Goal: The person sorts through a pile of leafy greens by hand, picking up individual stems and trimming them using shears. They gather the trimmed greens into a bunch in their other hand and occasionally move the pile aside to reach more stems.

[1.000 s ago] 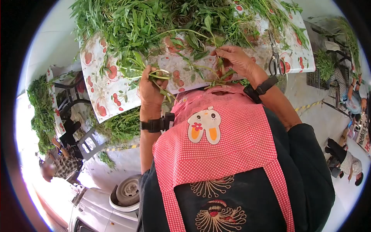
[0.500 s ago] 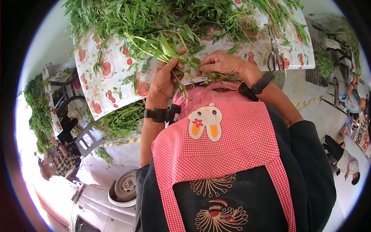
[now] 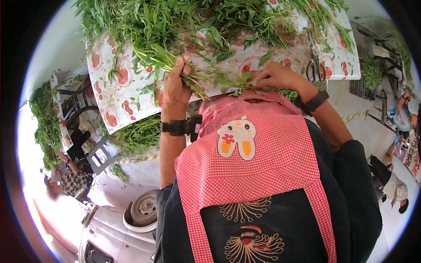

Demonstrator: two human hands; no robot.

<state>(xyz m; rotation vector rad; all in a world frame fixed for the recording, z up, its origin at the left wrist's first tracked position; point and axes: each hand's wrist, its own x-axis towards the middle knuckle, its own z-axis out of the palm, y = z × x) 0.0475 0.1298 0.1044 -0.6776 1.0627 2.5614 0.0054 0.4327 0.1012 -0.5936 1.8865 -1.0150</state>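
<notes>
In the head view, my left hand (image 3: 177, 85) is closed round a bunch of green leafy stems (image 3: 162, 59), its thumb pressed on them and cut ends poking out towards me. My right hand (image 3: 283, 78) is to the right with its fingers pinched at the end of a leafy sprig (image 3: 228, 81), which stretches between both hands just above the apron. What exactly lies between those fingertips is partly hidden. A large heap of greens (image 3: 175, 22) covers the far part of the table, beyond both hands.
Scissors (image 3: 313, 65) lie on the fruit-patterned tablecloth (image 3: 105, 94) at right. Below its left edge is another pile of greens (image 3: 138, 136). A pink checked apron (image 3: 263, 175) covers my front. Other people sit at both sides; a vehicle (image 3: 118, 232) stands lower left.
My right hand has moved right, away from my left hand, and the sprig now spans the gap. My left hand has shifted slightly left with the bunch.
</notes>
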